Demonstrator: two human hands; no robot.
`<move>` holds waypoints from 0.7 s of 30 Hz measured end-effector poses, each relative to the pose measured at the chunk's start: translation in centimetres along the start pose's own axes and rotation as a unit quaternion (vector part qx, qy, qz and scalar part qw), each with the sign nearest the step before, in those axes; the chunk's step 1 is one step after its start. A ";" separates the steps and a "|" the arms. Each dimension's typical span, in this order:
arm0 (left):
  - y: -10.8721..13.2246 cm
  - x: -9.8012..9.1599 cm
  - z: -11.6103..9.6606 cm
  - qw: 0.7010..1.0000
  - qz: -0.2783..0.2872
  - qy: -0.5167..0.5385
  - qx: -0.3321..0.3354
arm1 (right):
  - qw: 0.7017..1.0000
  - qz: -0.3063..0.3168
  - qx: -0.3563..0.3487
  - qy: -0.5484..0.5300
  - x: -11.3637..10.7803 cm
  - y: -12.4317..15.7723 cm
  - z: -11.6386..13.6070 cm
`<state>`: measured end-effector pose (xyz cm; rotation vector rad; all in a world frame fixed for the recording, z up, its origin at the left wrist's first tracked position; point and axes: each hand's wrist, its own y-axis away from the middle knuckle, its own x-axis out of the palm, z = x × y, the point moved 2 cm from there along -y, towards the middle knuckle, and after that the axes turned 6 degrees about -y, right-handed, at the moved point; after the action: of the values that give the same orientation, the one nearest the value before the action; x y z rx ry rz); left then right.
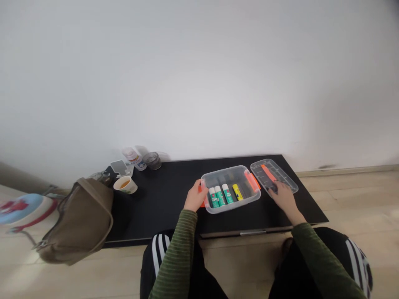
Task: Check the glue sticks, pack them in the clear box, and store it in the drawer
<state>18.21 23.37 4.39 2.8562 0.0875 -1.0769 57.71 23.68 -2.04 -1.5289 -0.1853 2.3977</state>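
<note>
Clear plastic storage box (pixel 230 176), left hand (pixel 195 196) curled against its left end, right hand (pixel 282 195) open on the lid (pixel 274 170)

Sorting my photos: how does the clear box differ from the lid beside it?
The clear plastic box is deep and holds green and yellow tubes; the lid is shallow, holding none. The box has orange handles; the lid has one orange strip. Both are clear plastic.

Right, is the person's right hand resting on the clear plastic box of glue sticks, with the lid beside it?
No: the head view shows the right hand on the lid, which lies beside the box of glue sticks.
</note>
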 end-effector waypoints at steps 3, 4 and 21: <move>0.2 0.4 -0.3 1.000 -0.001 0.017 0.005 | 0.996 0.022 0.021 0.085 2.4 1.7 -1.5; 0.3 0.5 -0.4 1.000 0.000 0.023 0.006 | 0.994 0.022 0.028 0.103 2.8 2.2 -1.6; 0.4 1.1 0.0 0.999 0.006 0.051 0.010 | 0.998 -0.040 -0.029 0.044 0.9 3.6 -1.0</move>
<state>19.08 23.01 3.73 2.9245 0.0677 -0.9347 57.64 20.46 -4.20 -1.6176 -0.2927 2.2765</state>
